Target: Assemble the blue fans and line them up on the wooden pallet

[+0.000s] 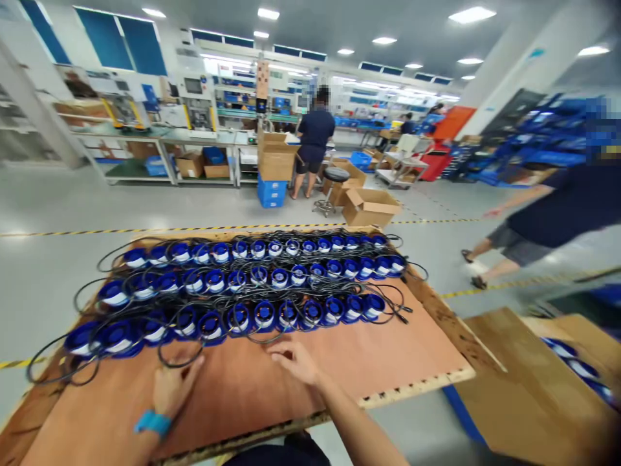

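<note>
Three rows of round blue units with white labels and black cables stand on a wooden board (388, 362). My left hand (171, 388), with a blue band at the wrist, is low over the board, below the front row. A loop of black cable (162, 359) reaches its fingertips; whether they touch is blurred. Its thumb is apart from the fingers. My right hand (297, 364) hovers further right, just in front of a blue unit (264, 316), fingers loosely bent and parted, with nothing visible in them. Cable ends with connectors (403, 317) lie at the right of the front row.
At right, a cardboard box (514, 382) holds more blue parts. One person (557, 207) walks on the right; another (316, 136) stands at a far bench. Open cartons (371, 207), a stool (337, 175) and blue crates (272, 192) sit on the floor beyond the board.
</note>
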A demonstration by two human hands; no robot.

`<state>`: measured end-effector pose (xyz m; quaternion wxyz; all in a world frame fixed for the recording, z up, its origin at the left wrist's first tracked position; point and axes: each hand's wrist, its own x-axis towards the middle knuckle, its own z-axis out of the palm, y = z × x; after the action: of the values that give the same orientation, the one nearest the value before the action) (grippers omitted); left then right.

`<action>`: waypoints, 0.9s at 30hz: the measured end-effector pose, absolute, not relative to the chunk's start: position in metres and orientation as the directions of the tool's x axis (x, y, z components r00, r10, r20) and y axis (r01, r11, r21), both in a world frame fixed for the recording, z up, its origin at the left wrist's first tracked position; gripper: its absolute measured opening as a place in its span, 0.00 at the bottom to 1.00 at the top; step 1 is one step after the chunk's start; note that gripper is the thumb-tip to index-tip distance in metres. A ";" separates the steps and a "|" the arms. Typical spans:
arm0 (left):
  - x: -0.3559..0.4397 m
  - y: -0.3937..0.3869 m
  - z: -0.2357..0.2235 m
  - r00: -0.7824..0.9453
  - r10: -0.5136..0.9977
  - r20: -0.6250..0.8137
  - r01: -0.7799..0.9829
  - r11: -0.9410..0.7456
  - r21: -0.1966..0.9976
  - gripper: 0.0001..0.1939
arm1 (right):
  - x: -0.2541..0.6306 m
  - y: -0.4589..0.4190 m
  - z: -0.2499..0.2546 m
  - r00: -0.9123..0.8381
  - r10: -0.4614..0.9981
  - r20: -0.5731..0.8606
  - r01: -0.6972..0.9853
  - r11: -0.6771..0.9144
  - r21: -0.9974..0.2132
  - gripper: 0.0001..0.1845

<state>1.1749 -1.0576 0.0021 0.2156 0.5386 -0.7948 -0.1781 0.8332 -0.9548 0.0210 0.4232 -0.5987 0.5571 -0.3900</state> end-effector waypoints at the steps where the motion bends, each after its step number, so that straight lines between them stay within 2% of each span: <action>1: 1.157 -1.044 -0.001 -0.472 -0.871 0.133 -0.709 0.465 0.530 0.23 | 0.820 -0.936 0.022 0.007 -1.000 0.014 -0.401 -0.016 -0.916 0.17; 3: 1.113 -1.022 -0.002 -0.727 -0.680 0.095 -0.518 0.634 0.575 0.19 | 0.791 -0.905 0.022 -0.164 -0.982 0.090 -0.549 0.015 -0.836 0.16; 5: 1.059 -1.012 0.003 -0.865 -0.491 0.101 -0.323 0.701 0.636 0.15 | 0.761 -0.886 0.018 -0.415 -0.894 0.169 -0.668 0.173 -0.724 0.17; 7: 1.003 -1.014 0.009 -0.919 -0.372 0.130 -0.191 0.710 0.678 0.15 | 0.733 -0.884 0.013 -0.671 -0.698 0.251 -0.660 0.406 -0.632 0.24; 9: 0.951 -1.024 0.010 -0.945 -0.296 0.141 -0.120 0.713 0.691 0.19 | 0.714 -0.895 0.009 -0.788 -0.529 0.316 -0.600 0.543 -0.588 0.29; 12: 0.895 -1.040 0.006 -0.964 -0.234 0.124 -0.086 0.719 0.690 0.23 | 0.702 -0.924 0.004 -0.769 -0.534 0.352 -0.633 0.553 -0.542 0.28; 16: 0.871 -1.047 0.000 -0.925 -0.354 0.138 -0.174 0.718 0.674 0.27 | 0.701 -0.945 -0.001 -0.728 -0.590 0.349 -0.662 0.475 -0.579 0.24; 19: 0.868 -1.039 0.002 -0.907 -0.398 0.136 -0.217 0.719 0.660 0.24 | 0.692 -0.930 -0.005 -0.714 -0.615 0.334 -0.654 0.415 -0.633 0.22; 23: 0.843 -1.028 0.009 -0.928 -0.321 0.189 -0.130 0.754 0.644 0.20 | 0.663 -0.902 -0.007 -0.745 -0.576 0.337 -0.619 0.408 -0.671 0.19; 27: 0.814 -1.022 0.007 -0.897 -0.387 0.214 -0.183 0.765 0.617 0.19 | 0.633 -0.902 0.002 -0.722 -0.622 0.303 -0.617 0.381 -0.688 0.17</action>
<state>0.8139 -1.0225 0.0072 0.1667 0.1544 -0.9245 -0.3060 0.6325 -0.9018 0.0019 0.0029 -0.3729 0.8309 -0.4129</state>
